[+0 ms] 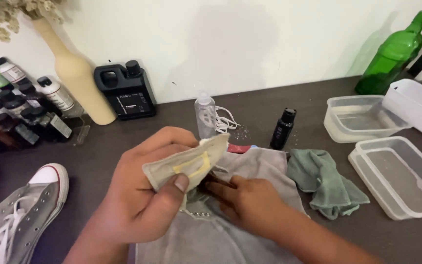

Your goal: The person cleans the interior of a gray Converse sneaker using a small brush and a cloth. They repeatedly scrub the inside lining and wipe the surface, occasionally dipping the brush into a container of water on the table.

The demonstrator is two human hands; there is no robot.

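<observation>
The left hand [142, 195] pinches a limp beige shoe insole with a yellow patch [189, 164] between thumb and fingers, lifting it just above the grey towel [250, 205], apparently to clear the grey canvas shoe [206, 203] beneath. The right hand [250, 198] lies flat on that towel, fingers reaching into the shoe; whether they grip anything I cannot tell. Beyond the towel stand a small clear spray bottle [205, 115] and a small black bottle [283, 128]; a crumpled green cloth [326, 181] lies beside it.

The right hand [250, 203] covers part of a shoe [199, 208] on the grey towel [260, 166], perhaps reaching inside. The second grey sneaker [20, 215] is cut off at the left edge.
</observation>
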